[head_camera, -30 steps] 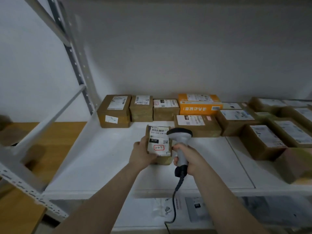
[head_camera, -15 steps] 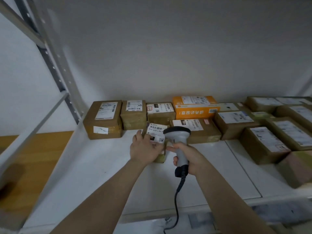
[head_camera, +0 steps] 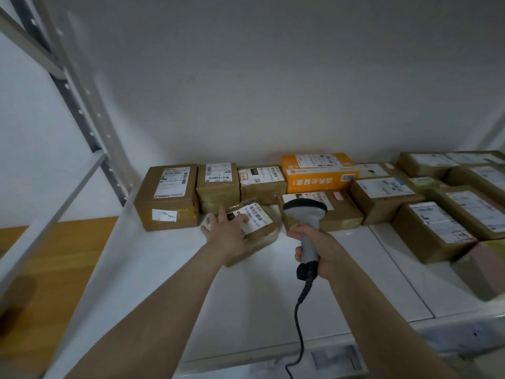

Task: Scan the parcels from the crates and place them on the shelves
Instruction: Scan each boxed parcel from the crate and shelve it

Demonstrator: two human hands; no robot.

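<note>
One parcel (head_camera: 263,232) on the shelf (head_camera: 164,283), under the left hand (head_camera: 228,232) | hand flat on top, fingers spread over the label | parcel askew, far end just short of the boxes (head_camera: 218,187) beyond the hand | right hand (head_camera: 317,250) clenched round scanner (head_camera: 304,212), just right | left hand nearer.

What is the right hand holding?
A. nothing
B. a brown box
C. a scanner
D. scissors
C: the right hand is curled round the handle of the grey scanner, while the left hand rests on the brown parcel.
</note>
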